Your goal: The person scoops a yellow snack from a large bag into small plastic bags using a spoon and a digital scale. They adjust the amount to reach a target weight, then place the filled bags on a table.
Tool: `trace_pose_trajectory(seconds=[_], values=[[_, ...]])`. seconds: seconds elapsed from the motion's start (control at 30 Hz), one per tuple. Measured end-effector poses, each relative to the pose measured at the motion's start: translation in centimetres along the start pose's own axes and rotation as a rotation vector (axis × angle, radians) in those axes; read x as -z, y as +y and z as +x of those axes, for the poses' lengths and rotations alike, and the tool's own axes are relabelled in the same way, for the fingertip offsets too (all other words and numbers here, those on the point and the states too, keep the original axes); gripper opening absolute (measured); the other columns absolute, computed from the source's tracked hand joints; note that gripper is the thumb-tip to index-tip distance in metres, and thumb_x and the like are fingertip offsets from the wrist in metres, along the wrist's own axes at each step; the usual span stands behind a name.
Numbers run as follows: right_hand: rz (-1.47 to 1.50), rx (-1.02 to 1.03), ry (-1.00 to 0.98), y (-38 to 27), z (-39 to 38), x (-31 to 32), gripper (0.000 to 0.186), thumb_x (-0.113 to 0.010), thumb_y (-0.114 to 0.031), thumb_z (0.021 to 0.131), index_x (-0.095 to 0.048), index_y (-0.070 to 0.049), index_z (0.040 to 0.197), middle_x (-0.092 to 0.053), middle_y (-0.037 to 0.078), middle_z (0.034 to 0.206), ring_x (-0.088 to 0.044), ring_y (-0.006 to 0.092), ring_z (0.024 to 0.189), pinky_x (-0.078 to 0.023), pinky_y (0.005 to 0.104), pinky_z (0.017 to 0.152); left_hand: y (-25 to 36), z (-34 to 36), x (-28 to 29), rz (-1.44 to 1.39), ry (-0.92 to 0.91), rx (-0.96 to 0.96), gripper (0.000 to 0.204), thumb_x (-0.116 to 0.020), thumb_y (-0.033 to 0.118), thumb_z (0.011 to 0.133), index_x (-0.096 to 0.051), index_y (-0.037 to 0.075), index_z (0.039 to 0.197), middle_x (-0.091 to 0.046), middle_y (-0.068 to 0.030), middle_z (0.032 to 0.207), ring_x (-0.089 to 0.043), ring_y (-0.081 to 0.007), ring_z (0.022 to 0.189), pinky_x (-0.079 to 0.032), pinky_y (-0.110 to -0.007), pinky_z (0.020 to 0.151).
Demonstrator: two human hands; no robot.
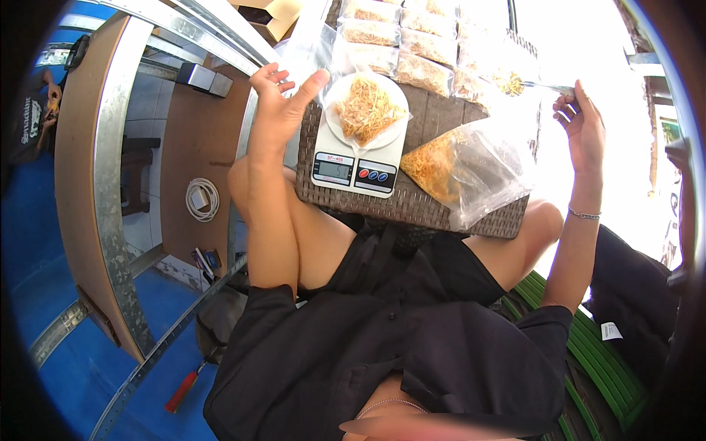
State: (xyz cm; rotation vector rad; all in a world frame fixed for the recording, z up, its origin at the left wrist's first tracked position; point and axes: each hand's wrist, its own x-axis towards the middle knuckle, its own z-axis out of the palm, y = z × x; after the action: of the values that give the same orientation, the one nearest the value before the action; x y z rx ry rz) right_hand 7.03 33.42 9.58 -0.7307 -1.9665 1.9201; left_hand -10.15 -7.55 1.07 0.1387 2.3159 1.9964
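Note:
A white digital kitchen scale [357,158] stands on a brown woven table [312,187]. On its round plate rests a clear plastic bag [368,110] of golden shredded food, its loose upper part spreading toward my left hand. My left hand [279,106] is beside the scale, fingers and thumb apart, holding nothing I can see. Out at the right, my right hand [586,121] pinches the handle of a spoon [543,86]. A heap of the shredded food [509,83] is at the spoon's far end, partly washed out by glare. To the scale's right lies a larger clear bag [493,173], partly filled with the same food.
Several filled clear packets [426,48] lie in rows across the table's far side. An open cardboard box [276,18] is at the far left. Metal-framed shelving [121,169] with a coiled white cable [202,200] stands left. Another person [37,117] is at the left edge.

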Motion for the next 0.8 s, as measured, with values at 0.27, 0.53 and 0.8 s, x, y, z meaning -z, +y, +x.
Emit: trace_pose_trajectory(seconds=[0.27, 0.53, 0.8], values=[[-0.002, -0.001, -0.01, 0.1, 0.2, 0.1, 0.026, -0.057, -0.03, 0.104, -0.062, -0.01, 0.087, -0.065, 0.004, 0.082, -0.062, 0.0145, 0.08, -0.052, 0.0304, 0.076, 1.5, -0.9, -0.1, 0.233, 0.43, -0.541, 0.053, -0.078, 0.016, 0.083, -0.041, 0.004, 0.12, -0.045, -0.0095, 0.118, -0.047, -0.022, 0.107, -0.039, -0.039, 0.091], [0.018, -0.014, -0.003, 0.9, 0.7, 0.1, 0.026, -0.057, -0.031, 0.104, -0.064, -0.011, 0.088, -0.066, 0.004, 0.083, -0.063, 0.0146, 0.081, -0.052, 0.0303, 0.077, 3.7, -6.7, -5.1, 0.843, -0.104, -0.729, 0.043, -0.072, 0.021, 0.086, -0.056, 0.002, 0.12, -0.057, -0.015, 0.118, -0.052, -0.0301, 0.111, -0.039, -0.043, 0.095], [-0.004, -0.003, -0.015, 1.1, 0.9, -0.4, 0.026, -0.056, -0.031, 0.104, -0.064, -0.011, 0.088, -0.066, 0.004, 0.082, -0.063, 0.0143, 0.08, -0.051, 0.03, 0.076, 3.7, -10.3, -7.6, 1.147, -0.303, -0.616, 0.057, -0.066, 0.045, 0.09, -0.058, 0.0, 0.124, -0.055, -0.0151, 0.125, -0.049, -0.0314, 0.118, -0.037, -0.047, 0.1]])
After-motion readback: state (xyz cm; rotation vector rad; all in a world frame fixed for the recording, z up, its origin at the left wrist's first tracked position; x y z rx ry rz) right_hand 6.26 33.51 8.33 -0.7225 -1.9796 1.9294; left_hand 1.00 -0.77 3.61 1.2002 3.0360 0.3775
